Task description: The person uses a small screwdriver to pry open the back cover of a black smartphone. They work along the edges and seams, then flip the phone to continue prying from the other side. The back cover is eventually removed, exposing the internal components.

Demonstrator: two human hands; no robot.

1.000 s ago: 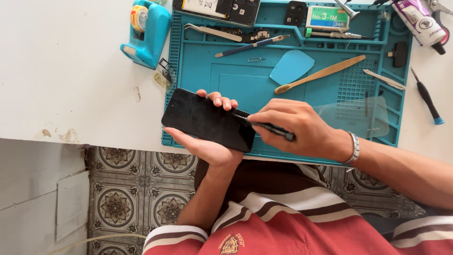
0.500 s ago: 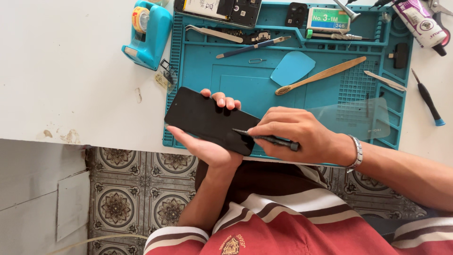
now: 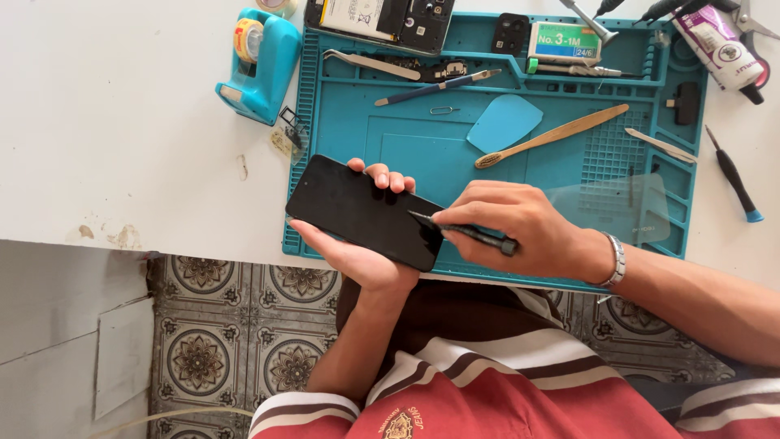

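My left hand [image 3: 361, 256] cradles a black smartphone [image 3: 357, 210] from below, screen up, over the near edge of a teal repair mat [image 3: 406, 146]. Fingertips curl over the phone's far edge. My right hand [image 3: 508, 223] pinches a thin dark tool [image 3: 463, 232] like a pen, its tip resting on the phone's right end. A metal bracelet sits on my right wrist.
On the mat lie a blue triangular pick [image 3: 504, 122], a wooden-handled brush [image 3: 552, 136], tweezers [image 3: 370, 63], a clear glass sheet [image 3: 617, 207] and an opened phone body [image 3: 382, 18]. A blue tape dispenser [image 3: 260, 61] and a screwdriver [image 3: 731, 175] rest on the white table. Patterned floor tiles show below.
The phone and both hands shifted slightly away from me and to the right. The tool tip stays at the phone's right end.
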